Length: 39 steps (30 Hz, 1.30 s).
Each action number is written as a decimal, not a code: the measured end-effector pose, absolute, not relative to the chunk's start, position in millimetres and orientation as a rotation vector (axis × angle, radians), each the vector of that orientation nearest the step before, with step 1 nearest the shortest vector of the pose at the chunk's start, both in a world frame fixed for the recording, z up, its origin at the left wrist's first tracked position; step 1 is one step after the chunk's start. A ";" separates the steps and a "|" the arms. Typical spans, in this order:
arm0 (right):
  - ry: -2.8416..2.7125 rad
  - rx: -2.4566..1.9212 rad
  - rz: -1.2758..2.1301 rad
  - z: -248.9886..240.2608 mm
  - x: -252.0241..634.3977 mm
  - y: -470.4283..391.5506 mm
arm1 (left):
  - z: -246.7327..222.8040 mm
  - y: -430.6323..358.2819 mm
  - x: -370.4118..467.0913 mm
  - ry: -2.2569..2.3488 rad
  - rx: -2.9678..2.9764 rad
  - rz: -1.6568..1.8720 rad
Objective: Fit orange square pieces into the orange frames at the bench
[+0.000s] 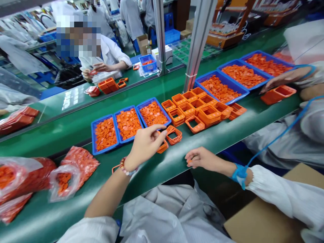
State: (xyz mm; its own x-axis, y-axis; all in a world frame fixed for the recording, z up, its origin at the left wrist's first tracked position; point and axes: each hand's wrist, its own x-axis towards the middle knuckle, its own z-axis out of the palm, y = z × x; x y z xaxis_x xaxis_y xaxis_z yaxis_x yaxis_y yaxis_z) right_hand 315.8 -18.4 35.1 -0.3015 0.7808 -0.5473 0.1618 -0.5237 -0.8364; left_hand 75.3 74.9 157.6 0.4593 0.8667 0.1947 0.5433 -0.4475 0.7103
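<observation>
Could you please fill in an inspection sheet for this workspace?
Surface: green worktop, glossy.
Things: orange frames, loose and stacked; blue trays of small orange pieces.
Clutter: clear bags of orange pieces at the left, one open-mouthed.
Left hand: at the nearest frames; whether it grips one is unclear.
Right hand: above the worktop's near edge, apparently pinching a small orange piece.
Cables: blue cord runs from the right wrist's blue strap off to the right.
Surroundings: metal posts; co-workers opposite and at the right; spills, nothing seen.
</observation>
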 end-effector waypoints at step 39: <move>-1.306 -1.124 1.473 97.4 60.5 73.3 | 115.3 70.8 -144.1 1.979 2.472 0.388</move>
